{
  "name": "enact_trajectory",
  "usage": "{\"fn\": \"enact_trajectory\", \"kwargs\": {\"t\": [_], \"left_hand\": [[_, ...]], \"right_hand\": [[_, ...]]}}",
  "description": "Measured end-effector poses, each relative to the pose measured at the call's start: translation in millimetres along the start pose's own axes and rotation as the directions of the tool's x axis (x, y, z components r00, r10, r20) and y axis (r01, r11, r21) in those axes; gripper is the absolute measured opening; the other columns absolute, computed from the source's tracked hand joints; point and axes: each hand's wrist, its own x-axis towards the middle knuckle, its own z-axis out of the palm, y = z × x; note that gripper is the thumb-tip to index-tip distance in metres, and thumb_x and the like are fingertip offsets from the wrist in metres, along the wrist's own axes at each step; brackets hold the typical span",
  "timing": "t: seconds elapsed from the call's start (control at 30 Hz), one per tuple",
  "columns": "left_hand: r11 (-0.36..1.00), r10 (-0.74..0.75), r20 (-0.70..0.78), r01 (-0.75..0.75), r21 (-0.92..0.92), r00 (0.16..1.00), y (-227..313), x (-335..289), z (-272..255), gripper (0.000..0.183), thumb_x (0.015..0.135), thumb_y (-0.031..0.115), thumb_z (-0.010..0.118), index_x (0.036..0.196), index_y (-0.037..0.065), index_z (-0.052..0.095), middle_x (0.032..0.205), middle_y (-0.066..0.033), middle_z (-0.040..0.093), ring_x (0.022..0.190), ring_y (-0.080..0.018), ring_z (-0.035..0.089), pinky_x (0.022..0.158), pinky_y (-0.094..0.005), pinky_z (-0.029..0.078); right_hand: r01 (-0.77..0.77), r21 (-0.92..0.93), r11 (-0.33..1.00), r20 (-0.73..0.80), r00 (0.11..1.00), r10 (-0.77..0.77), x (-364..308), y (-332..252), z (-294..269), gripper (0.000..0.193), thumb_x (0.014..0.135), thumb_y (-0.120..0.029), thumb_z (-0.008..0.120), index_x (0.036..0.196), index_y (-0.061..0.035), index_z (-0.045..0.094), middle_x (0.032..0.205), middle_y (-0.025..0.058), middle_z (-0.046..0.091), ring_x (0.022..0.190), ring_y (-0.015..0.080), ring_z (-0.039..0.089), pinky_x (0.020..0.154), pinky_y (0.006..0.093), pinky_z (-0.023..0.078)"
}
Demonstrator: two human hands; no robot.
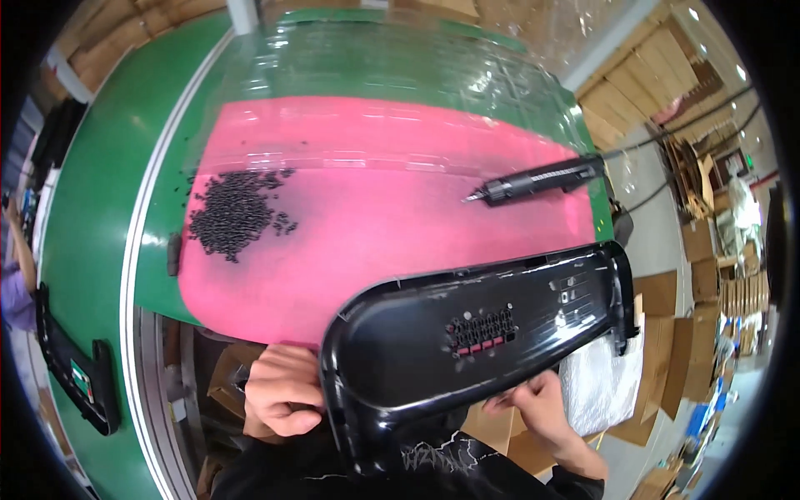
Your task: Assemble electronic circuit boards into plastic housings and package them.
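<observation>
A large glossy black plastic panel (400, 342) with a raised rim lies tilted across the near edge of the pink mat. Near its middle is a slotted grille (483, 329), with pink showing through part of it. My left hand (283, 392) is closed at the panel's left rim, its fingers curled against the edge. At the panel's near edge, my right hand (542, 408) has bent fingers closed on the rim, the fingertips partly hidden beneath. On the mat beyond, a black electric screwdriver (542, 181) points left. A heap of small black screws (232, 212) lies at the mat's left.
The pink mat (375, 217) covers part of the green table (108, 183). Clear plastic sheeting (383, 75) spans the far side. Another black part (79, 367) lies far left, near a person's purple sleeve (18, 292). Cardboard boxes (658, 375) stand at right.
</observation>
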Motion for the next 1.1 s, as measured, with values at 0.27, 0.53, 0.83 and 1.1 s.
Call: {"fn": "enact_trajectory", "kwargs": {"t": [0.27, 0.53, 0.83, 1.1], "left_hand": [[0.781, -0.362, -0.073, 0.345, 0.521, 0.929, 18, 48, -11, 0.019, 0.056, -0.005, 0.061, 0.072, 0.004, 0.059, 0.074, -0.0038, 0.052, 0.068, -0.0197, 0.043, 0.061, -0.0311, 0.035], [0.889, -0.205, -0.373, 0.331, 0.315, 0.905, -6, 35, -26, 0.014, 0.055, -0.009, 0.054, 0.063, 0.003, 0.056, 0.065, -0.0034, 0.047, 0.061, -0.0160, 0.043, 0.055, -0.0275, 0.031], [0.855, -0.218, -0.441, 0.388, 0.343, 0.870, -6, 36, -21, 0.009, 0.056, -0.007, 0.057, 0.063, -0.001, 0.055, 0.059, -0.0044, 0.043, 0.052, -0.0149, 0.041, 0.048, -0.0259, 0.029], [0.878, -0.155, -0.398, 0.310, 0.364, 0.904, -8, 36, -20, 0.011, 0.056, -0.009, 0.056, 0.064, -0.001, 0.056, 0.059, -0.0035, 0.040, 0.052, -0.0144, 0.038, 0.049, -0.0265, 0.027]], "right_hand": [[0.599, -0.694, 0.400, 0.552, 0.799, -0.237, 86, -144, 32, 0.013, 0.081, -0.012, 0.069, 0.091, -0.0036, 0.065, 0.084, 0.0074, 0.068, 0.073, 0.0161, 0.066, 0.064, 0.0269, 0.052], [-0.159, -0.752, -0.640, 0.518, 0.458, -0.723, 331, -288, -25, 0.028, 0.082, -0.015, 0.058, 0.109, -0.0064, 0.057, 0.111, 0.0123, 0.057, 0.109, 0.0300, 0.054, 0.094, 0.0434, 0.040], [-0.242, -0.872, -0.424, 0.209, 0.601, -0.772, 470, -324, -39, 0.030, 0.090, -0.016, 0.047, 0.117, -0.0072, 0.057, 0.133, 0.0101, 0.046, 0.127, 0.0275, 0.043, 0.101, 0.0462, 0.038], [-0.316, -0.844, -0.432, 0.286, 0.417, -0.863, 471, -314, -47, 0.042, 0.091, -0.014, 0.045, 0.131, -0.0028, 0.049, 0.144, 0.0090, 0.039, 0.135, 0.0248, 0.034, 0.109, 0.0430, 0.029]]}}
